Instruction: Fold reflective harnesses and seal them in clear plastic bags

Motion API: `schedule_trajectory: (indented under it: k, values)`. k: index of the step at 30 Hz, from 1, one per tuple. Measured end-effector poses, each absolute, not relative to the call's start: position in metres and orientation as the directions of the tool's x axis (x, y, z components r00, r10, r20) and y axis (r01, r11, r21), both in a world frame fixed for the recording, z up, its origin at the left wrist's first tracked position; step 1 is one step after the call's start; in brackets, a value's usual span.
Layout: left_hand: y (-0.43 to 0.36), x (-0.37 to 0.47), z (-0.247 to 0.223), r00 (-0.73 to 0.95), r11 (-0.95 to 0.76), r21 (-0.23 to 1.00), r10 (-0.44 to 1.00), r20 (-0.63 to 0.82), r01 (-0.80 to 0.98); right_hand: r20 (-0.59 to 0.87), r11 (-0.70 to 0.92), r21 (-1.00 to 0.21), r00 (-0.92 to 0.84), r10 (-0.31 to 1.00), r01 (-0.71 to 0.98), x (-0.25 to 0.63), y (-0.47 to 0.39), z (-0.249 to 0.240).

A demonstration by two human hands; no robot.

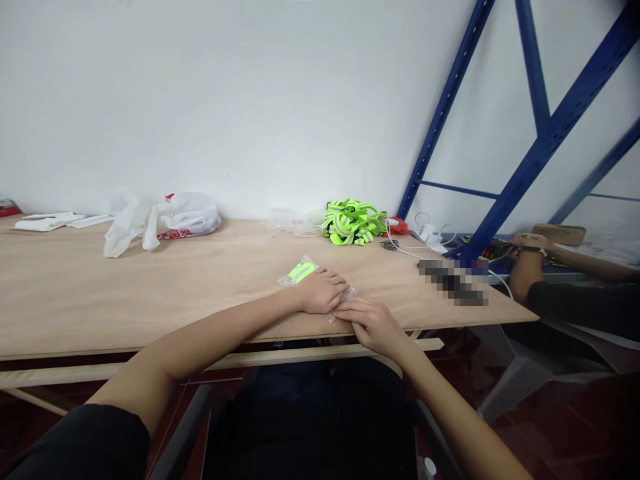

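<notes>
While both hands rest near the front edge of the bench [100,287], they work on one small clear plastic bag [306,272] that holds a folded neon-yellow reflective band. The left hand [323,291] lies flat over the bag's middle, fingers curled loosely down on it, pinning it to the wood rather than gripping it. The right hand [371,323] sits just beside it toward the front edge, fingertips pressed on the bag's open strip [345,298], which pokes out between the two hands. Neither hand is clenched; both press down on the bag.

To do this pressing well, I judge the left hand should keep the band pushed away from the mouth so the strip lies flat, and the right fingertips should run evenly along the strip without trapping fabric.

Farther back, near the rear edge, a loose heap of reflective bands [353,221] lies unbagged, with empty clear bags [287,220] just beside it. Toward the rear left, a white carrier bag [163,220] slumps; its contents are hidden. At the right end, another person's arm [530,263] rests beyond the bench by a blue rack [505,200].
</notes>
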State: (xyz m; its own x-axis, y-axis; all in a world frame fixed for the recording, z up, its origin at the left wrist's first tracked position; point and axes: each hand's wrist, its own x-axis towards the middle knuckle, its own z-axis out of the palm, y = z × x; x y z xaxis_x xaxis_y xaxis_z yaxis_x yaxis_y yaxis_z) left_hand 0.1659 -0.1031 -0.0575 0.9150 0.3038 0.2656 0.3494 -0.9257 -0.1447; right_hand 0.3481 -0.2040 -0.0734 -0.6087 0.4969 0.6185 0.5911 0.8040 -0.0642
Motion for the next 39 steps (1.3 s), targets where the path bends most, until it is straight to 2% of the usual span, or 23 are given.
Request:
schedule_trajectory:
  k: [6,14,21,30,39]
  values:
    - [-0.101,0.167,-0.06,0.914,-0.922,-0.15,0.31,0.26,0.356,0.631,0.742,-0.112,-0.53,0.567,0.66,0.363,-0.195,-0.082]
    - [-0.1,0.166,-0.06,0.92,-0.929,-0.16,0.283,0.272,0.333,0.589,0.596,-0.077,-0.446,0.674,0.799,0.375,-0.19,-0.086]
    - [-0.097,0.166,-0.063,0.917,-0.93,-0.145,0.291,0.274,0.339,0.527,0.558,-0.101,-0.431,0.733,0.824,0.373,-0.188,-0.083]
    - [-0.1,0.165,-0.059,0.909,-0.931,-0.103,0.309,0.281,0.349,0.528,0.541,-0.148,-0.396,0.751,0.828,0.372,-0.191,-0.083]
    - [-0.1,0.163,-0.057,0.91,-0.943,-0.074,0.29,0.295,0.324,0.456,0.494,-0.255,-0.347,0.82,0.832,0.376,-0.187,-0.081]
